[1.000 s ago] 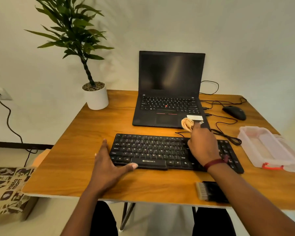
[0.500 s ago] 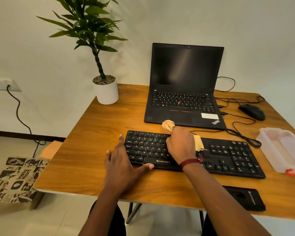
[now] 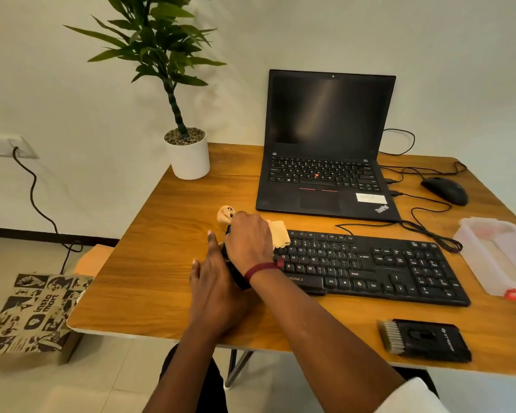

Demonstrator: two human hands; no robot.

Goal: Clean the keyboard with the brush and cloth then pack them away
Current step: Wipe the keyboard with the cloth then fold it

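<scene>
Right fingers (image 3: 239, 219) around cloth (image 3: 280, 234), left end of keyboard (image 3: 370, 263)

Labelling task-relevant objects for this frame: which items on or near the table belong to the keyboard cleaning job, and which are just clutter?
In the job: keyboard; cloth in right hand; left hand at keyboard's end; brush; clear box (probably storage).
Lying about: laptop; mouse; potted plant; paper bag on floor.

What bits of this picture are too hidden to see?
Head view: left end of the keyboard, covered by the right hand.
Head view: most of the cloth, under that hand.
Head view: part of the plastic box, cut by the right edge.
</scene>
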